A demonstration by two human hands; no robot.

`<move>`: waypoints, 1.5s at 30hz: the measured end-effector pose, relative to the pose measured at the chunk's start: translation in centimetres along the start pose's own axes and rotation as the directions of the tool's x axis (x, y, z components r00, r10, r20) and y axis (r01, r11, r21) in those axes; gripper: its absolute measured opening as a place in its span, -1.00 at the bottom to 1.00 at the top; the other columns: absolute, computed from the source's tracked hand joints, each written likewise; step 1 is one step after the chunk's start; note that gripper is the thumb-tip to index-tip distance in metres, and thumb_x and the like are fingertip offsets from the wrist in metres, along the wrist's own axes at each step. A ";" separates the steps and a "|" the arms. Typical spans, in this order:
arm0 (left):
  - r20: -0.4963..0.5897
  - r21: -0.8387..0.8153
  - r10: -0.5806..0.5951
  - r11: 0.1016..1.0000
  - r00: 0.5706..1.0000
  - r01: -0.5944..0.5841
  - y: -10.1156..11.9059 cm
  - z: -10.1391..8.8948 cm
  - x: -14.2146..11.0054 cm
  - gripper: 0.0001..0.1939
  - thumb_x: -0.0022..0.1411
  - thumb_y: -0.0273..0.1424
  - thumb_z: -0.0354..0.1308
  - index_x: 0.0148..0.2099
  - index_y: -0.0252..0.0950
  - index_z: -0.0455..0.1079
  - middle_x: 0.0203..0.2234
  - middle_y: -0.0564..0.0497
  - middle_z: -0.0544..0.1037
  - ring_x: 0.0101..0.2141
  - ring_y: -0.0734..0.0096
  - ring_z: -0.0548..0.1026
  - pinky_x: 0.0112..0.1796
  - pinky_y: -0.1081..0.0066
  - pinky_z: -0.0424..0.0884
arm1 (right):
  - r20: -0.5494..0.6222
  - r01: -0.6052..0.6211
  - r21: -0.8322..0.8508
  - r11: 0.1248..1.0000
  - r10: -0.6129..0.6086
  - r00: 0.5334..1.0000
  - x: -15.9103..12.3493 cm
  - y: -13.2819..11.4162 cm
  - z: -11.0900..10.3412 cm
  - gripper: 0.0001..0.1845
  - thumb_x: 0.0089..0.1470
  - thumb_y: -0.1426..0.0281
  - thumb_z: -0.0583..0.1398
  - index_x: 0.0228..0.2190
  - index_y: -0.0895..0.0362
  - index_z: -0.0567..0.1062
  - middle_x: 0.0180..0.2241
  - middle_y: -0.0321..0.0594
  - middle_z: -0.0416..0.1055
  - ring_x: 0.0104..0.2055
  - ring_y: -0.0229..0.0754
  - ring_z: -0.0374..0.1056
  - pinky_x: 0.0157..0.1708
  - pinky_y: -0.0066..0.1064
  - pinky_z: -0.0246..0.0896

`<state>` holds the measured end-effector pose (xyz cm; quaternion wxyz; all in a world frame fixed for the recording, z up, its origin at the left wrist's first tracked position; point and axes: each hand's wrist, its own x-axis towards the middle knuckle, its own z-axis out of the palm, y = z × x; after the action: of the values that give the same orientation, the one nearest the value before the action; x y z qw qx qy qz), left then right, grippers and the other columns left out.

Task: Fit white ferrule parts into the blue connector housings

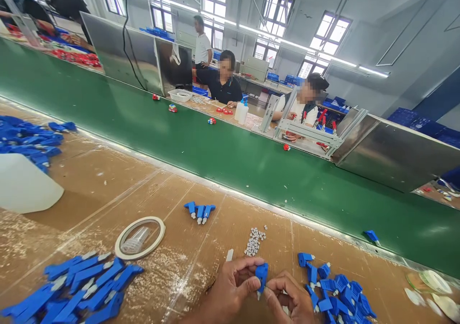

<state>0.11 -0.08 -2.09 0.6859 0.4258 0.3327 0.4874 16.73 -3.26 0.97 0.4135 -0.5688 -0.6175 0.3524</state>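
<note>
Between the thumb and fingers of my left hand [232,283] is a small blue plastic part [262,273], held upright with a pale tip pointing down. My right hand [289,297] is closed in a pinch right beside that tip; what its fingertips hold, if anything, is hidden. Just beyond my hands lies a heap of tiny grey pieces [253,242]. A pile of similar blue parts [339,293] is to the right of my right hand. Longer-looking blue parts [82,283] with pale ends spread over the table at the left.
A small group of blue parts [200,212] lies ahead, near a tape ring [163,228] around clear plastic. A green conveyor belt [223,156] crosses beyond the table, carrying small red toy-like pieces [286,147]. Co-workers [224,82] sit across it. Lidded jar [429,282] at right.
</note>
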 end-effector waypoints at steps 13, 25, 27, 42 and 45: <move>0.026 0.136 0.018 0.991 0.999 -0.022 0.0 -0.1 -0.3 -0.45 0.09 0.00 0.28 -0.02 -0.29 0.56 -0.25 -0.17 0.60 -0.34 0.30 0.52 -0.32 0.38 0.51 | 0.098 -0.090 0.063 0.994 0.083 0.992 0.2 -0.9 -0.6 -0.58 0.08 0.03 0.27 -0.53 0.13 0.57 -0.50 -0.24 0.36 -0.49 -0.19 0.34 -0.50 -0.42 0.28; 0.056 -0.012 -0.009 1.000 0.998 0.010 0.6 0.5 -0.5 -0.41 0.02 0.02 0.34 -0.05 -0.32 0.57 -0.35 -0.11 0.60 -0.43 0.39 0.50 -0.41 0.44 0.49 | 0.230 -0.253 0.271 0.929 0.192 0.954 1.0 -0.6 -1.8 -0.77 -0.14 0.22 0.47 -0.55 0.12 0.65 -0.56 -0.29 0.43 -0.54 -0.25 0.38 -0.50 -0.45 0.29; 0.073 -0.044 -0.018 0.999 0.997 0.021 0.6 0.5 -0.6 -0.41 0.00 0.02 0.35 -0.06 -0.33 0.57 -0.39 -0.08 0.60 -0.45 0.42 0.50 -0.40 0.46 0.49 | 0.286 -0.270 0.307 0.912 0.182 0.941 1.2 -0.3 -2.1 -0.78 -0.15 0.26 0.48 -0.55 0.12 0.64 -0.57 -0.31 0.44 -0.55 -0.26 0.38 -0.51 -0.47 0.29; 0.112 -0.215 -0.069 0.972 0.991 0.092 0.1 0.9 -1.2 -0.46 -0.07 -0.05 0.43 -0.17 -0.36 0.51 -0.50 -0.02 0.57 -0.52 0.44 0.51 -0.45 0.43 0.49 | 0.368 -0.330 0.534 0.779 0.137 0.920 1.6 0.2 -1.6 -0.73 -0.29 0.27 0.54 -0.64 0.12 0.61 -0.69 -0.32 0.50 -0.59 -0.26 0.40 -0.52 -0.47 0.28; 0.094 -0.187 -0.057 0.980 0.994 0.074 0.0 0.8 -1.2 -0.44 -0.06 -0.01 0.41 -0.17 -0.36 0.51 -0.52 0.00 0.55 -0.53 0.44 0.49 -0.45 0.44 0.46 | 0.390 -0.346 0.537 0.769 0.137 0.910 1.7 0.2 -1.5 -0.72 -0.26 0.27 0.53 -0.65 0.13 0.59 -0.69 -0.32 0.50 -0.59 -0.24 0.41 -0.50 -0.44 0.29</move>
<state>0.45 -1.47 -1.68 0.7531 0.3684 0.2679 0.4748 18.13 -1.58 1.55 0.4123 -0.4188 -0.4556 0.6686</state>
